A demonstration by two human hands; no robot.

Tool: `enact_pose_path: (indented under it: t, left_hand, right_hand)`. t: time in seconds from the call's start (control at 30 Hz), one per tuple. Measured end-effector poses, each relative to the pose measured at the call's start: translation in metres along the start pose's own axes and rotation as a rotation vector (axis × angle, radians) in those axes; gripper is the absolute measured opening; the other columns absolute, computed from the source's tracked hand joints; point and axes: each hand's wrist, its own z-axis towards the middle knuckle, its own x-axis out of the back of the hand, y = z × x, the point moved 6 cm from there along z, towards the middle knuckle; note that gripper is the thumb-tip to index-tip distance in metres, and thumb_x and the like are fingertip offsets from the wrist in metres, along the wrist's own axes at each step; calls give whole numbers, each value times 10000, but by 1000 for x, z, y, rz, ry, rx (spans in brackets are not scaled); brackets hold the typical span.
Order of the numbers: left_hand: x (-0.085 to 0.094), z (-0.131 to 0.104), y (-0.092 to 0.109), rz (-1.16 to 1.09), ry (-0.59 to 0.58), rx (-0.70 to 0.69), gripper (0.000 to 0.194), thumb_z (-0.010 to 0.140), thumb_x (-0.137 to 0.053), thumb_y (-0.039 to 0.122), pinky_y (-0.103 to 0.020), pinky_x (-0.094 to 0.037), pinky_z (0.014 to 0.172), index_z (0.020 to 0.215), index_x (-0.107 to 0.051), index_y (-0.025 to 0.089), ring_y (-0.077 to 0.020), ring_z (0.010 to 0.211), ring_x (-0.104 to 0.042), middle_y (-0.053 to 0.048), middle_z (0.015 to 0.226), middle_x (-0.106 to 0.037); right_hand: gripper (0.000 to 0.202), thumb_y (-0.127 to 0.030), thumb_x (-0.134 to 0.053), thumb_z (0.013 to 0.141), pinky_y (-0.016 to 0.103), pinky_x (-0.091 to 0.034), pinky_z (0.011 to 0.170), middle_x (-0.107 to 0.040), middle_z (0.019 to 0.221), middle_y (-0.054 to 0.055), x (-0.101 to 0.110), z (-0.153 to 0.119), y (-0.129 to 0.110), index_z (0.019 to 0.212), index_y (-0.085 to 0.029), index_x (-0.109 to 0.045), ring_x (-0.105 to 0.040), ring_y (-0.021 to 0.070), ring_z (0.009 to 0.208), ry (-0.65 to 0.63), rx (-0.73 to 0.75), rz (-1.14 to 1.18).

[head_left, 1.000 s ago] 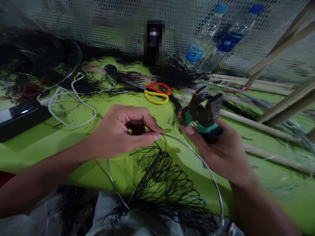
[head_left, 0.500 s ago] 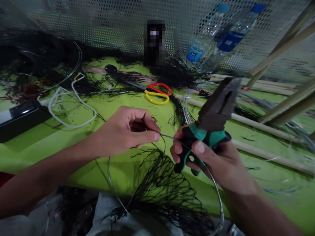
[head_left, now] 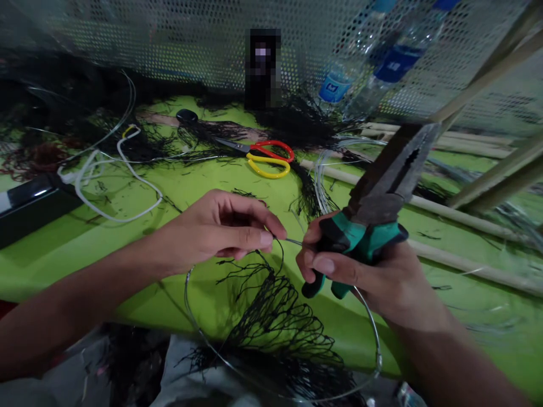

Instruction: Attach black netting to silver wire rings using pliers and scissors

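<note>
My left hand [head_left: 231, 229] pinches a thin wire [head_left: 293, 241] between thumb and fingertips, with a dark cord of the net at the same spot. My right hand [head_left: 360, 265] is wrapped round green-and-black pliers [head_left: 377, 198], whose jaws point up and away. Its thumb and forefinger also press on the wire close to my left fingertips. From there the wire bends into a large loop [head_left: 377, 345] that hangs down between my arms. Black knotted netting [head_left: 284, 316] hangs below my hands, over the table's near edge.
Scissors [head_left: 271, 157] with red and yellow handles lie on the green table [head_left: 203, 181] beyond my hands. Coiled wire [head_left: 324, 181] and wooden poles [head_left: 475, 217] are to the right. Two plastic bottles [head_left: 394, 65] stand behind. A white cable [head_left: 119, 217] and black box [head_left: 38, 206] lie left.
The pliers have shifted slightly up and right. My left fingertips have moved a little right along the wire, and the wire loop below now shows more fully.
</note>
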Motion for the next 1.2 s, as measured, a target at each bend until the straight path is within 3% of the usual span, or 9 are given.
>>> enact_pose_path:
  t: [0.1,0.23,0.43,0.67,1.0,1.2]
  left_hand:
    - [-2,-1,-5,-113,-20,100,88,835,-773,106,-72,-391,446,873,-806,178,-9,501,-559,11,748,-762]
    - [-2,2,-4,-182,3,94,79,780,-783,67,-70,-378,403,811,-787,140,-39,492,-622,-12,698,-766]
    - [-3,4,-8,-251,36,117,68,742,-758,60,-92,-467,419,753,-763,127,-83,507,-685,-10,658,-753]
    - [-2,3,-7,-191,4,15,49,805,-751,91,-128,-553,512,805,-750,140,-77,542,-687,8,705,-746]
    - [-3,1,-6,-126,117,30,198,690,-891,60,-113,-526,461,689,-719,156,-70,455,-637,34,560,-708]
    - [-3,1,0,-111,95,-55,199,731,-931,159,-143,-588,525,735,-733,175,-102,565,-719,28,663,-746]
  right_hand:
    - [195,-370,-900,811,283,-581,541,-719,705,-1,-1,0,0,928,-262,-788,-671,162,602,-24,11,-6]
    - [192,-374,-900,812,287,-586,550,-720,700,-7,1,0,0,942,-283,-793,-671,163,604,9,23,-6]
    - [165,-321,-914,793,282,-591,541,-718,718,-15,0,2,1,908,-295,-799,-678,160,611,23,29,5]
    - [165,-340,-911,798,286,-586,555,-721,713,-15,1,2,5,922,-313,-805,-682,165,631,34,22,13]
    - [167,-316,-915,794,291,-591,555,-708,715,-21,-3,1,4,915,-316,-800,-679,165,636,35,28,64]
    - [167,-326,-900,823,296,-574,566,-736,736,-18,1,1,-1,952,-301,-797,-698,162,622,36,69,47]
